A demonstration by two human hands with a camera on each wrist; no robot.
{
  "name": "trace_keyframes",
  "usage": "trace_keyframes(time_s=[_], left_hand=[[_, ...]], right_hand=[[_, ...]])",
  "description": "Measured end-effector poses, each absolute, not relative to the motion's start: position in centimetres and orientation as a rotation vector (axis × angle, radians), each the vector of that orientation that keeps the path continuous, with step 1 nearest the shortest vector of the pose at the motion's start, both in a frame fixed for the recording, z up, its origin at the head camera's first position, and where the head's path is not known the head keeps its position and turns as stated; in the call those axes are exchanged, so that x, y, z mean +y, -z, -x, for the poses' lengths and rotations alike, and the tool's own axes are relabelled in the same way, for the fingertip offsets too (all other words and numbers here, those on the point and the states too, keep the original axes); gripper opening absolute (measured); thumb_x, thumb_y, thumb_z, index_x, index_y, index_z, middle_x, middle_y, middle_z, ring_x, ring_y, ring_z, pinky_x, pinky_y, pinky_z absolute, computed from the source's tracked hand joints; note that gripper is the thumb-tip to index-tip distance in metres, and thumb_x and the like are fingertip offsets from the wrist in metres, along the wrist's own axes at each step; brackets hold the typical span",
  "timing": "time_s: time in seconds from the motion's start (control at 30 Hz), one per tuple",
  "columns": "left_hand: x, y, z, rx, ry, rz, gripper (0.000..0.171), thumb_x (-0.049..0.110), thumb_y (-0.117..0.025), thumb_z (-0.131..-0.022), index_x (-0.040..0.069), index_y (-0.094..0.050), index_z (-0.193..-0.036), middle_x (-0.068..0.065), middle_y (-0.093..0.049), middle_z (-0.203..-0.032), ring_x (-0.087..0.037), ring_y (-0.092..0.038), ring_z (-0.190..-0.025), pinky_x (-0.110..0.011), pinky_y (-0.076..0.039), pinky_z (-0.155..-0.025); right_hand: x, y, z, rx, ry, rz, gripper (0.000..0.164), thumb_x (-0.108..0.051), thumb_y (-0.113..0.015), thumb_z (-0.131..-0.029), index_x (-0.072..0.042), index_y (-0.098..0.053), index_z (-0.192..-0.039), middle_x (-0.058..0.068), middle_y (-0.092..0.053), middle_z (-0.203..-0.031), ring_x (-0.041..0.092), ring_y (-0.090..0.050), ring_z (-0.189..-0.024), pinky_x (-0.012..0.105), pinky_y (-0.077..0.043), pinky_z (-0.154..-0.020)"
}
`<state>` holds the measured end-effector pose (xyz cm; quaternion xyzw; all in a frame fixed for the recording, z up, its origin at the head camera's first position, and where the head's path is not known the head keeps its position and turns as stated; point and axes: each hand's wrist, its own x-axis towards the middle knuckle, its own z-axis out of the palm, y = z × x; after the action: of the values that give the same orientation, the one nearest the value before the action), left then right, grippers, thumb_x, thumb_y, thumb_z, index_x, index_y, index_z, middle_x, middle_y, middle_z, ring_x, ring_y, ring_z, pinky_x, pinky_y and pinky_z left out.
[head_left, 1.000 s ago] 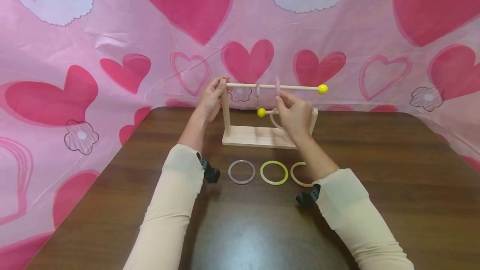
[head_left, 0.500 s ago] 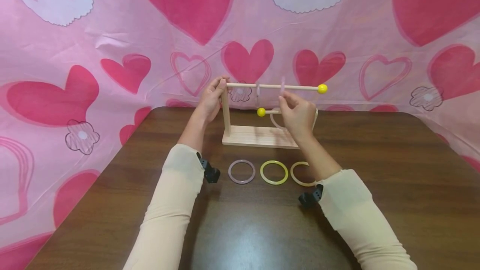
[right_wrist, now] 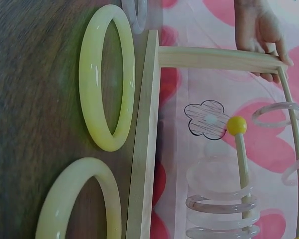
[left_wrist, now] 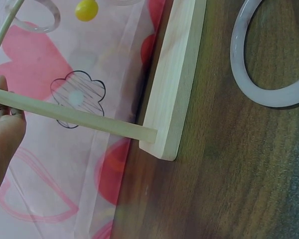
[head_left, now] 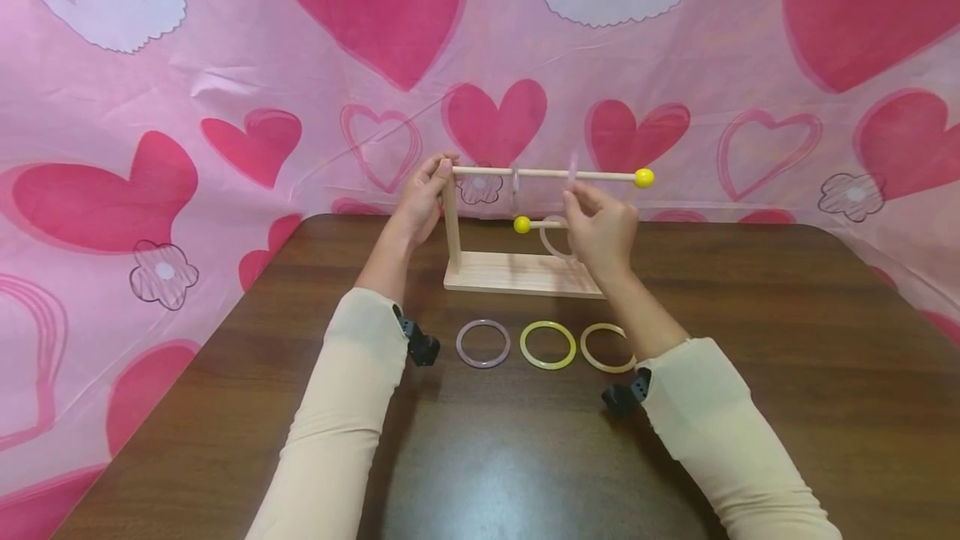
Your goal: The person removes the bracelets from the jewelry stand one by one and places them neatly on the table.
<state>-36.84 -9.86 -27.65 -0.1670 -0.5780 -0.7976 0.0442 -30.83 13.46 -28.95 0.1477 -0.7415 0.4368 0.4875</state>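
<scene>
Held ring (head_left: 573, 167) rightward, backdrop (head_left: 315, 57) behind table (head_left: 765, 323)

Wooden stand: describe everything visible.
The pale, wood-looking stand sits upright on the table. Its flat base carries a left upright, whose top bears an upper rod running right to a yellow ball. A lower rod points left, ending in another; the right grip hides its other end in the head view. One ring hangs on the upper rod, the right grip pinches another around it, and several are on the lower rod. The left grip holds the upright's top.
</scene>
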Motion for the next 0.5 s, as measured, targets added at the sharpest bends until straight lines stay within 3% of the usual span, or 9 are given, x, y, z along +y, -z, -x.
trace_keyframes(time_s=[0.17, 0.33, 0.5], left_hand=[[-9.86, 27.69, 36.85, -1.749, 2.442, 0.524, 0.014, 0.016, -0.043, -0.098, 0.014, -0.055, -0.105, 0.001, -0.054, -0.088, -0.014, -0.045, -0.089, -0.027, -0.035, -0.081], [-9.85, 27.75, 36.9, -1.741, 2.438, 0.537, 0.014, 0.015, -0.043, -0.098, 0.016, -0.056, -0.102, 0.001, -0.054, -0.09, -0.013, -0.046, -0.089, -0.024, -0.036, -0.078], [-9.82, 27.76, 36.98, -1.734, 2.443, 0.531, 0.014, 0.015, -0.043, -0.098, 0.017, -0.056, -0.101, 0.001, -0.054, -0.089, -0.013, -0.045, -0.089, -0.023, -0.037, -0.078]], right_hand=[[13.75, 28.91, 30.67, -1.787, -1.062, -0.352, 0.015, -0.003, -0.069, -0.08, 0.006, -0.07, -0.091, 0.019, -0.066, -0.085, 0.027, -0.067, -0.078, 0.034, -0.051, -0.068], [13.98, 28.88, 30.55, -1.786, -1.073, -0.323, 0.015, -0.003, -0.069, -0.079, 0.005, -0.07, -0.091, 0.017, -0.067, -0.085, 0.026, -0.067, -0.077, 0.034, -0.051, -0.067], [14.19, 28.91, 30.57, -1.775, -1.107, -0.296, 0.015, -0.003, -0.069, -0.079, 0.006, -0.07, -0.091, 0.018, -0.067, -0.085, 0.026, -0.067, -0.078, 0.023, -0.051, -0.067]])
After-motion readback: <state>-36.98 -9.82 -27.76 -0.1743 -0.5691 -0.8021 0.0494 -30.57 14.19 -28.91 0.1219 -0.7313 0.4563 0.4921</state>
